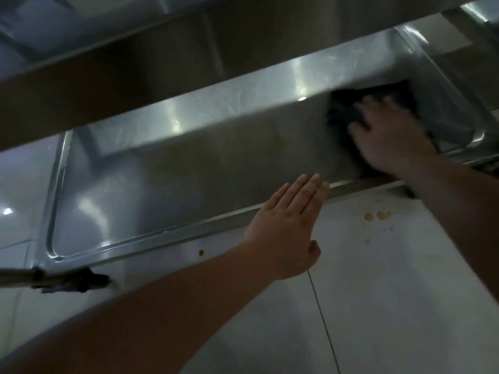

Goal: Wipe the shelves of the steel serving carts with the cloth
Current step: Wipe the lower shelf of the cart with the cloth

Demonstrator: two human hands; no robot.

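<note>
Right hand (386,136) pressed flat, fingers spread, on a dark cloth (348,114) at the far right end of a steel cart's lower shelf (189,168), a person reaches under the shelf above (108,76) to wipe the metal. The cloth lies bunched beneath the palm and fingers, close to the shelf's right-hand corner — a spot that appears to call for the long reach across the front rim. The left hand (286,225), released and holding nothing, rests with straight fingers together over the shelf's raised front edge, most likely to steady the cart, or the body, while the other arm leans in. The shelf surface shows dull streaks and patches of glare, and much of its left stretch looks yet to be covered, so the job seems only partly done on this level. Pale floor tiles (378,292) run below the cart, marked by a few yellowish spots (376,216) just in front of the rim and a single brown speck (201,252) nearer the left. A dark, ragged clump (78,282) clings at the cart's near left corner — what it is cannot be made out in the dim light.
</note>
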